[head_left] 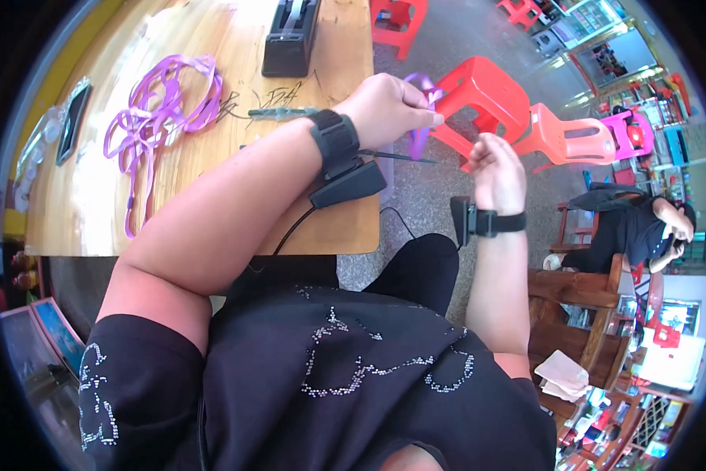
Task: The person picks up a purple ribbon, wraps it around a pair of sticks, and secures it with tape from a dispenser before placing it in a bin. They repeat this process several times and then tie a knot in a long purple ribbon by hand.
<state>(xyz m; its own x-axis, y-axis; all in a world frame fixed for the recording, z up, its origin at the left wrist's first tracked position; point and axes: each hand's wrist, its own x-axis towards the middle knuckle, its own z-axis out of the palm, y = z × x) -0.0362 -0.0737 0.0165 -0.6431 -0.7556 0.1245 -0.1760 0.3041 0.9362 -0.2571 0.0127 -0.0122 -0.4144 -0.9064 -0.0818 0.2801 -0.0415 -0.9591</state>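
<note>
Left hand (388,106) closed, pinching a purple ribbon (420,118) at the fingertips, just past the right edge of the table (78,196). Ribbon looped above the fingers and trailing down below them, off the table, over the grey floor (424,31). Right hand (497,169) raised just beside, fingers curled loosely, thumb up; near the ribbon's hanging end, contact impossible to tell. Black wrist bands with small boxes on both forearms, a cable running from the left one.

On the table: a heap of purple ribbons (160,110) at the left, well apart from the hands. A black tape dispenser (290,39) at the far edge. A thin dark green strip (282,112) lying near the left wrist. A dark flat packet (73,122) at the table's left rim.

Beyond the hands, a red stool (486,90) and an orange-red plastic chair (569,137) on the floor. More red stools farther back. At the right, a person in black (636,231) seated, bent forward, beside a wooden chair (581,298).
</note>
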